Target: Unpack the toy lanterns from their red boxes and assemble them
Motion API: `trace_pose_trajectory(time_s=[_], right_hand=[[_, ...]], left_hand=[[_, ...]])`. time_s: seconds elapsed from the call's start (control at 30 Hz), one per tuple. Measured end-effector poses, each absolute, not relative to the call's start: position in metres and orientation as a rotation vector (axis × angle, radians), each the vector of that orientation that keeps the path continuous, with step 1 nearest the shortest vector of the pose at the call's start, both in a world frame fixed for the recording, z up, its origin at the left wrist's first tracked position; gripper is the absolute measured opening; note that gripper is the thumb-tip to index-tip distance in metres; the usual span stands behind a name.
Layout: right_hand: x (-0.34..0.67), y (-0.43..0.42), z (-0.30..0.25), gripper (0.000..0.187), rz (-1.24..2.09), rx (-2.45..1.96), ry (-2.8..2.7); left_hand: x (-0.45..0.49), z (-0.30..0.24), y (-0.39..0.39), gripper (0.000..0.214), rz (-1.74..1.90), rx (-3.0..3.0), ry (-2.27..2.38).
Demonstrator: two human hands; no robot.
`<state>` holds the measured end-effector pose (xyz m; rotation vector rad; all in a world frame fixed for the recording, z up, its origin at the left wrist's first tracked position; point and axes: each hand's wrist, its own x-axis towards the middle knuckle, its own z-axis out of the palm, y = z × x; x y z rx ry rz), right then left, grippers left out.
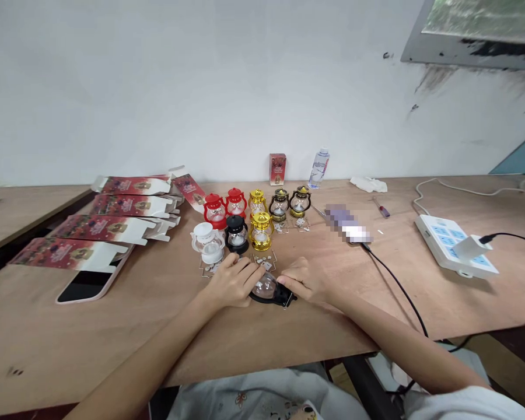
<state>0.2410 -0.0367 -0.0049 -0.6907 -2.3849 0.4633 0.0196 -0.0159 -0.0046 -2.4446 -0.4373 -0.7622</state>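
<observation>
Well left of the left hand (237, 281), printed red cartons (107, 226) fan out partly over a pink-edged smartphone (87, 284), while a white miniature lantern (209, 244) stands just beyond that hand. The left hand is clamped on one end of a black miniature lantern (265, 287) (tipped sideways, its clear globe showing) between both hands, and the right hand (305, 280) grips the other end. Well right of it sits a white power strip (429, 232).
</observation>
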Motion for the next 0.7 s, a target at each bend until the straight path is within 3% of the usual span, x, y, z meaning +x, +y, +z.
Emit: trace_pose_trajectory(time_s=[0.43, 0.7], right_hand=[[0.2367, -0.0346, -0.0114, 0.058, 0.263, -0.606, -2.611], [0.2343, -0.0375, -0.0059, 0.056, 0.189, -0.626, -2.59]], left_hand=[[0.0212, 0.0034, -0.0192, 0.028, -0.747, -2.432, -0.274], [0.0221, 0.0051, -0.0205, 0.027, -0.766, -2.384, -0.291]])
